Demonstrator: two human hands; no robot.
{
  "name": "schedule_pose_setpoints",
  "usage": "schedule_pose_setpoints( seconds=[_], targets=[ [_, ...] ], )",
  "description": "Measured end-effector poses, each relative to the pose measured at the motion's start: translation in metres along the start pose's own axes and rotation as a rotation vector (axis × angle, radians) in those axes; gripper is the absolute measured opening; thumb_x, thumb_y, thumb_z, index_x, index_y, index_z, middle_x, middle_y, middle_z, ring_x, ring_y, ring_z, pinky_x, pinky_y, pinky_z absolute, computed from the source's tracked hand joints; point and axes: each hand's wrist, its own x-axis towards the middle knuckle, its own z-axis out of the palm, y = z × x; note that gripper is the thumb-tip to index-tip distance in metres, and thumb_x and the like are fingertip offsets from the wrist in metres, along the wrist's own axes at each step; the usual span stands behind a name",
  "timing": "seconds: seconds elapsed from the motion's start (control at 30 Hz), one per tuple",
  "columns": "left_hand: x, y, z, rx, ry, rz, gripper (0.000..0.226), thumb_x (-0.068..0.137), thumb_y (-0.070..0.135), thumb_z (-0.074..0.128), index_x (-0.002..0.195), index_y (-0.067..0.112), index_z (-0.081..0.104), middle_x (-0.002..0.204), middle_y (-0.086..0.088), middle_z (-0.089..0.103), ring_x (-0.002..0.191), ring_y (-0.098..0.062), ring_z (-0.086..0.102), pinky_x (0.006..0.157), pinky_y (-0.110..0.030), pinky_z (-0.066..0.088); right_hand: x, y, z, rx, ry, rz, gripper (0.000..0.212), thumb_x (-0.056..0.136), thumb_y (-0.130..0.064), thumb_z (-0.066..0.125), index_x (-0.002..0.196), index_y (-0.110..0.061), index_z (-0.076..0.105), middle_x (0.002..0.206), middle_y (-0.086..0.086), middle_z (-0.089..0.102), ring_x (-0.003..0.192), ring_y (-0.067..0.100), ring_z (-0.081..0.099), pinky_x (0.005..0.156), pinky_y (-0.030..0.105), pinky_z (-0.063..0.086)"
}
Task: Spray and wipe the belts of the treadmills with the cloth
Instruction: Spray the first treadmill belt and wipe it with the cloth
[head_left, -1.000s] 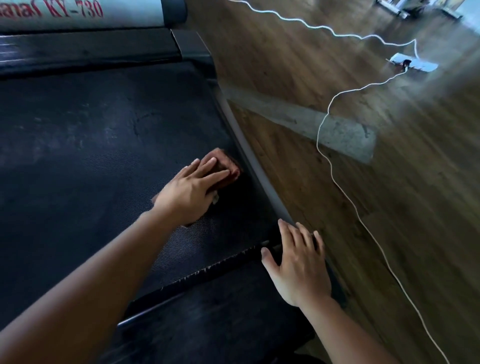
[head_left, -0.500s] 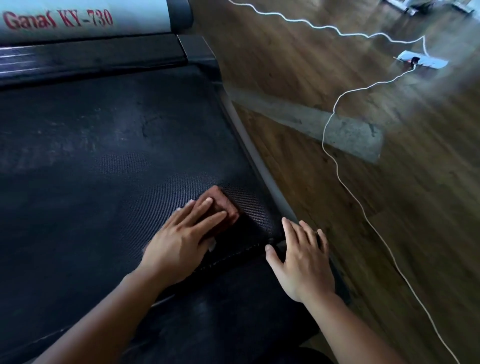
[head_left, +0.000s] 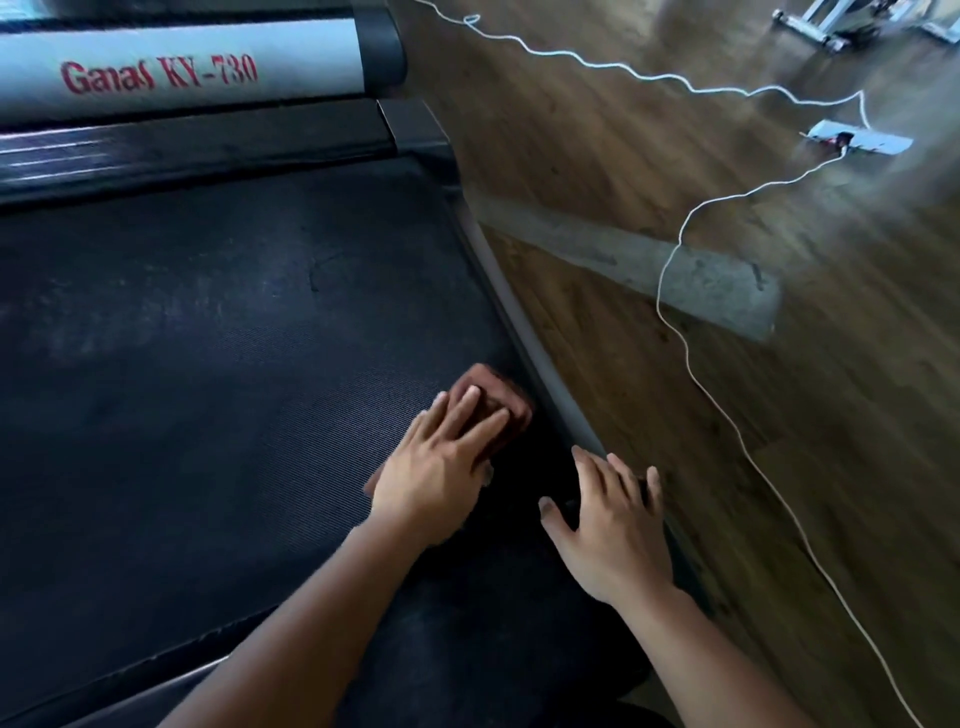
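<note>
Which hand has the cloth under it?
The left hand, with flat fingers on the brown cloth on the belt. The right hand lies bare by the rail.

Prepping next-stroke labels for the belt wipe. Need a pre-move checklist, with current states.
1. Cloth under control: left hand presses flat on the brown cloth. ok.
2. Cloth on target: it lies on the treadmill belt, close to the grey side rail. ok.
3. Support hand out of the path: right hand rests with fingers spread at the rear right corner, apart from the cloth. ok.
4. White cable is on the floor, apart from the rail. ok.
5. Spray bottle within reach: none in view. cannot tell.
6. Belt sprayed ahead of the cloth: surface is dark and the frame is blurred. cannot tell.
</note>
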Motion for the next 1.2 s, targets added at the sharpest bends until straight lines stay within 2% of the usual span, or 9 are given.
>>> schedule_pose_setpoints(
  seconds=[0.1, 0.2, 0.3, 0.4, 0.5, 0.73, 0.93, 1.07, 1.2],
  targets=[
    [-0.042, -0.018, -0.005, 0.011, 0.001, -0.001, 0.061, 0.096, 0.046, 0.045, 0.153, 0.050, 0.022, 0.165, 0.013, 0.000, 0.154, -0.017, -0.004, 0.125, -0.037, 0.005, 0.013, -0.010, 0.001, 0.016, 0.013, 0.008, 0.086, 0.084, -0.069, 0.015, 0.152, -0.019, 0.033, 0.154, 0.000, 0.042, 0.148, 0.022, 0.025, 0.120, 0.056, 0.003],
    [-0.073, -0.050, -0.018, 0.015, 0.064, -0.158, 0.064, 0.089, 0.047, 0.046, 0.152, 0.046, 0.033, 0.166, 0.006, 0.017, 0.154, -0.026, 0.014, 0.124, -0.043, 0.018, 0.033, -0.026, 0.003, 0.031, 0.057, -0.010, 0.085, 0.086, -0.066, 0.015, 0.150, -0.014, 0.036, 0.153, 0.007, 0.043, 0.147, 0.028, 0.029, 0.121, 0.054, 0.010],
    [-0.089, -0.087, -0.032, 0.003, 0.162, -0.355, 0.057, 0.094, 0.034, 0.056, 0.149, 0.039, 0.043, 0.163, -0.003, 0.030, 0.148, -0.038, 0.028, 0.118, -0.052, 0.029, 0.052, -0.042, 0.002, 0.042, 0.060, -0.052, 0.083, 0.088, -0.064, 0.017, 0.152, -0.014, 0.032, 0.158, 0.009, 0.034, 0.149, 0.030, 0.023, 0.122, 0.048, 0.011],
    [-0.085, -0.122, -0.048, 0.008, 0.225, -0.490, 0.061, 0.095, 0.023, 0.063, 0.151, 0.034, 0.041, 0.164, -0.007, 0.027, 0.150, -0.039, 0.022, 0.122, -0.049, 0.023, 0.071, -0.057, 0.001, 0.054, 0.055, -0.100, 0.083, 0.087, -0.064, 0.013, 0.154, -0.017, 0.027, 0.163, 0.007, 0.023, 0.151, 0.028, 0.016, 0.123, 0.045, 0.009],
    [-0.065, -0.147, -0.063, 0.016, 0.265, -0.576, 0.059, 0.098, 0.025, 0.057, 0.154, 0.031, 0.037, 0.165, -0.011, 0.022, 0.152, -0.037, 0.016, 0.125, -0.044, 0.014, 0.089, -0.070, 0.006, 0.041, 0.020, -0.138, 0.071, 0.096, -0.059, 0.026, 0.156, -0.022, 0.022, 0.166, 0.006, 0.011, 0.152, 0.026, 0.007, 0.124, 0.044, 0.008],
    [0.016, -0.182, -0.087, -0.009, 0.290, -0.703, 0.058, 0.103, 0.036, 0.041, 0.158, 0.033, 0.023, 0.168, -0.008, 0.010, 0.154, -0.035, 0.006, 0.125, -0.039, 0.005, 0.101, -0.080, 0.017, 0.040, 0.095, -0.127, 0.072, 0.092, -0.061, 0.020, 0.153, -0.023, 0.029, 0.165, 0.006, 0.016, 0.152, 0.028, 0.012, 0.120, 0.051, 0.022],
    [0.093, -0.153, -0.083, 0.053, 0.212, -0.585, 0.061, 0.101, 0.039, 0.039, 0.158, 0.032, 0.020, 0.168, -0.012, 0.008, 0.153, -0.038, 0.008, 0.125, -0.042, 0.008, 0.101, -0.081, 0.019, 0.006, 0.100, -0.110, 0.070, 0.093, -0.061, 0.020, 0.153, -0.025, 0.024, 0.165, 0.003, 0.012, 0.153, 0.024, 0.008, 0.121, 0.048, 0.020],
    [0.121, -0.104, -0.063, 0.040, 0.138, -0.331, 0.061, 0.100, 0.039, 0.042, 0.157, 0.036, 0.021, 0.168, -0.008, 0.008, 0.154, -0.036, 0.006, 0.125, -0.044, 0.010, 0.101, -0.080, 0.019, 0.010, 0.128, -0.118, 0.068, 0.093, -0.059, 0.027, 0.150, -0.024, 0.031, 0.164, 0.004, 0.019, 0.152, 0.026, 0.015, 0.119, 0.049, 0.025],
    [0.110, -0.069, -0.046, 0.013, 0.044, -0.058, 0.060, 0.100, 0.040, 0.045, 0.155, 0.045, 0.022, 0.169, 0.003, 0.007, 0.155, -0.027, 0.003, 0.126, -0.040, 0.008, 0.102, -0.080, 0.019, 0.028, 0.136, -0.109, 0.064, 0.092, -0.055, 0.030, 0.149, -0.026, 0.032, 0.164, 0.002, 0.020, 0.151, 0.024, 0.017, 0.119, 0.047, 0.025]
  ],
)
